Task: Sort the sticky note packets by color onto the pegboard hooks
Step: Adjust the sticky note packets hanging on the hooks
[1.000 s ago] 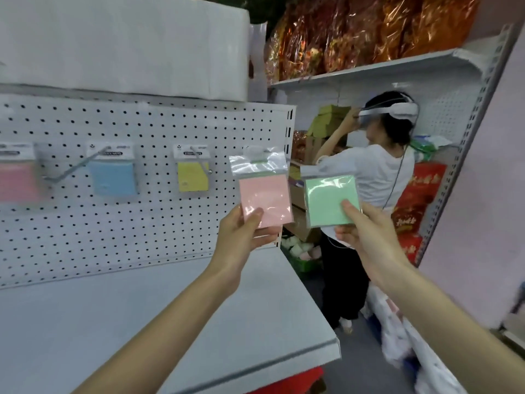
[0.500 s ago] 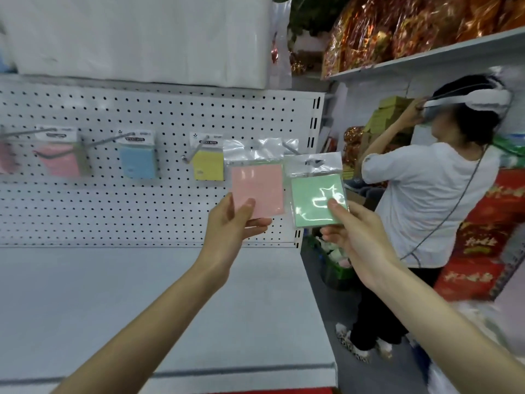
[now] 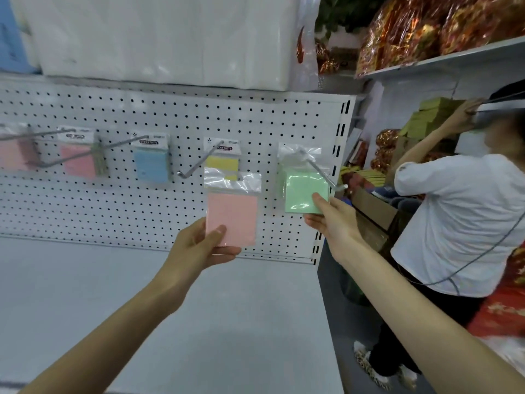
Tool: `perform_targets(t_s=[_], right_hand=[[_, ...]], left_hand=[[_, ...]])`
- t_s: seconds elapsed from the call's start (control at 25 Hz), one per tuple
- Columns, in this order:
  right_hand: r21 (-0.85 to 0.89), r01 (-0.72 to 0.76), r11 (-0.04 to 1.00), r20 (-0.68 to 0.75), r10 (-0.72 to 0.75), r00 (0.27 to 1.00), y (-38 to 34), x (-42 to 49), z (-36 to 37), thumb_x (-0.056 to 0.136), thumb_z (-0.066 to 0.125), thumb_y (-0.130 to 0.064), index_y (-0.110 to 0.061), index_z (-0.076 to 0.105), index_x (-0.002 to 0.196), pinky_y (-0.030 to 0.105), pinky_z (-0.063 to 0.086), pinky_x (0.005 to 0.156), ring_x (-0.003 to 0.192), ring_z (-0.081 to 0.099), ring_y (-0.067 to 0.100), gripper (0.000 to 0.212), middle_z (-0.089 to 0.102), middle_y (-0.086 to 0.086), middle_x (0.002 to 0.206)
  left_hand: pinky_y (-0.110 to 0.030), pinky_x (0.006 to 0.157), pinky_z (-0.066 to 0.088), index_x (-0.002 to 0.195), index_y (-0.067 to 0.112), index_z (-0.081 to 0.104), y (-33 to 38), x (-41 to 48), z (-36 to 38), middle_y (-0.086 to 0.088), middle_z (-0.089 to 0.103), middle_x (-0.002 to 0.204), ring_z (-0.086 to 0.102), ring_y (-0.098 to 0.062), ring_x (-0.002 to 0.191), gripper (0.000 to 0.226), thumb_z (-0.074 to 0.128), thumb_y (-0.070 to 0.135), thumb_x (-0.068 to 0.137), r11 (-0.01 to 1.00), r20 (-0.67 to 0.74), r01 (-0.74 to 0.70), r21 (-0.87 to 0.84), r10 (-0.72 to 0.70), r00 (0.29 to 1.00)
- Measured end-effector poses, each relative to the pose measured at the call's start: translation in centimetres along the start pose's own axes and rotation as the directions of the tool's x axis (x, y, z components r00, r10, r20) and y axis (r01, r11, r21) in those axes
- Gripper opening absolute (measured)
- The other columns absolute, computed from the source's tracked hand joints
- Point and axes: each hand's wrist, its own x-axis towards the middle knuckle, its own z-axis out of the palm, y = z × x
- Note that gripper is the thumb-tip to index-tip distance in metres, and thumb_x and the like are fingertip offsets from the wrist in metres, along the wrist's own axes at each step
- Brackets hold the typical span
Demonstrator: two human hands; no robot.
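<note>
1. Shop aisle: white pegboard (image 3: pixel 255 123) upright behind a pale grey shelf (image 3: pixel 85 294), with a big white wrapped bundle (image 3: pixel 170 38) stacked on top of the unit.
2. Hanging across the board, left to right: hung pink packet (image 3: pixel 78 160), blue packet (image 3: pixel 150 163), yellow packet (image 3: pixel 221 163). One more pink one at the far left edge, blurred.
3. Left hand (image 3: pixel 196 245) raised in front of the board, thumb in front and fingers behind, pinching the lower left corner of the pink packet (image 3: pixel 231 217).
4. Pink packet held upright in the air, on no hook. Clear header overlapping the foot of the yellow packet.
5. Right hand (image 3: pixel 332 220) further right, thumb and fingers clamped on the lower right corner of the green packet (image 3: pixel 304 191).
6. Green packet up against the board at the rightmost hook (image 3: pixel 321 173). Clear header at the root of the rod, rod slanting out in front of the pad, tip past its right edge. Looks threaded on, but hole too blurred to confirm.
7. Off to the right, person (image 3: pixel 460 223) in a white shirt, back turned, one arm raised. Red-gold foil bags (image 3: pixel 426 24) high at top right.
</note>
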Motion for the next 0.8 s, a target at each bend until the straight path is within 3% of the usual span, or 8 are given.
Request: perform_targets(t_s=[0.2,0.48,0.64,0.8], right_hand=[[-0.004,-0.019,1.000,-0.014,0.019,1.000,0.8,3.8,0.9,0.091,0.062,-0.016,-0.005,0.060,0.083,0.021,0.058,0.061,0.063,0.064,0.017,0.013,0.065,0.010,0.079],[0.039,-0.050,0.998,0.002,0.050,0.999,1.7,6.4,1.7,0.090,0.063,-0.017,0.010,0.058,0.112,0.023,0.058,0.063,0.065,0.065,0.018,0.035,0.065,0.010,0.081],[0.026,-0.096,0.995,0.015,0.095,0.995,2.1,6.7,1.6,0.089,0.065,-0.023,0.005,0.061,0.106,0.024,0.058,0.064,0.066,0.066,0.018,0.033,0.067,0.011,0.078],[-0.092,-0.228,0.969,0.092,0.236,0.967,3.1,4.6,1.0,0.087,0.065,-0.033,0.000,0.061,0.096,0.027,0.056,0.066,0.076,0.069,0.023,0.035,0.070,0.018,0.086]], left_hand=[[-0.021,0.070,0.056,0.116,0.011,0.060,-0.5,1.2,-0.3,-0.010,0.074,0.091,0.071,-0.025,0.084,0.023,0.048,0.014,0.097,1.000,0.008,0.015,0.007,-0.015,1.000],[-0.021,0.071,0.057,0.116,0.010,0.059,-1.0,1.8,-0.1,-0.008,0.073,0.088,0.072,-0.024,0.083,0.023,0.046,0.013,0.097,1.000,-0.003,0.024,-0.001,-0.024,1.000],[-0.023,0.073,0.057,0.116,0.009,0.059,-1.2,1.8,-0.1,-0.009,0.073,0.090,0.071,-0.023,0.084,0.023,0.046,0.013,0.098,1.000,-0.012,0.018,0.006,-0.018,1.000],[-0.025,0.076,0.057,0.116,0.010,0.059,-1.7,1.6,-0.1,-0.009,0.073,0.093,0.071,-0.024,0.087,0.023,0.045,0.014,0.098,0.999,0.012,0.032,-0.008,-0.032,0.999]])
